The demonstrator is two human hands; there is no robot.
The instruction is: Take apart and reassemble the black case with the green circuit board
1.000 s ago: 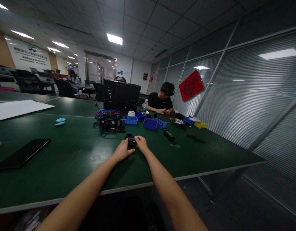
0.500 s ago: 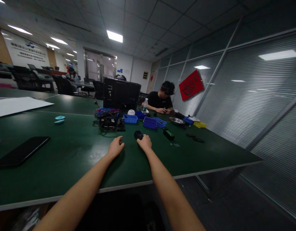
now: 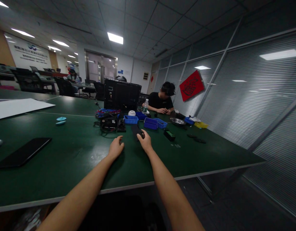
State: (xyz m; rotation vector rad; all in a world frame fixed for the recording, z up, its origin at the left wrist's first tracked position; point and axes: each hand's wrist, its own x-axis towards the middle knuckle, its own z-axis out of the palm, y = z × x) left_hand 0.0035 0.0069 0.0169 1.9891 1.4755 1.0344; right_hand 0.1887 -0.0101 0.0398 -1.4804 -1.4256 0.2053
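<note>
My right hand grips the near right side of a small black boxy object, thumb on the left and fingers over the top right. Its exact kind cannot be made out. To the left, my left hand rests on the green table, fingers loosely curled and apart from the thumb, holding nothing. Beyond the black object stand a blue bin and a darker blue bin. On the right lies a black case with a green top.
A black power unit with cables sits behind my left hand, before a monitor. A dark tablet-like slab and a light-blue item lie left. Across the table sits a person near a metal dish.
The black object in my right hand has been turned, so a longer, flatter dark face shows. My right fingers have shifted on it. My left hand stays about where it was.
</note>
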